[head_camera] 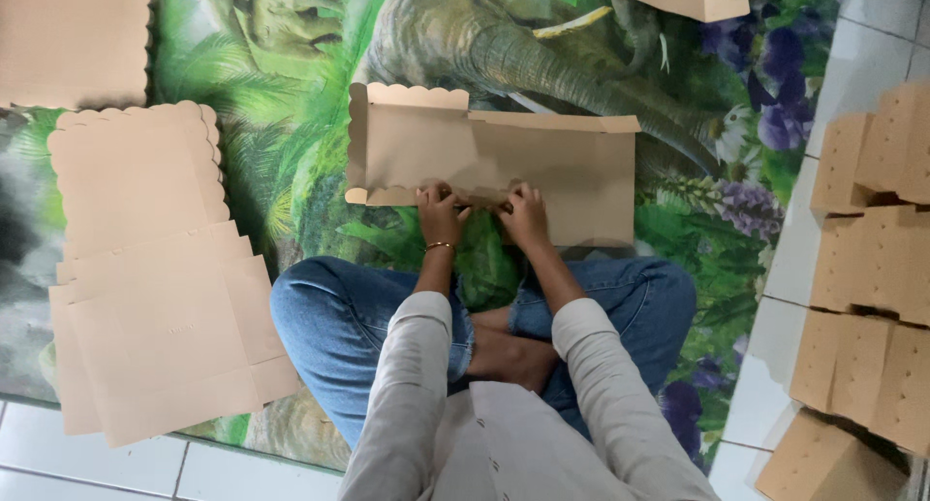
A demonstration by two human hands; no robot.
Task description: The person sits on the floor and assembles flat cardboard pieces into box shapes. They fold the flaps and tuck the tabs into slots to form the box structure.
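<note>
I judge I'm mid-fold: my left hand (439, 210) and right hand (524, 213) both pinch the near edge of the flat cardboard box blank (504, 162) lying on the mat (291, 172) before my knees, and pressing the crease firmly seems next.

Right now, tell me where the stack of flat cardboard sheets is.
In the head view, the stack of flat cardboard sheets lies at left, on the jungle-print mat, beside the person's knee.
</note>
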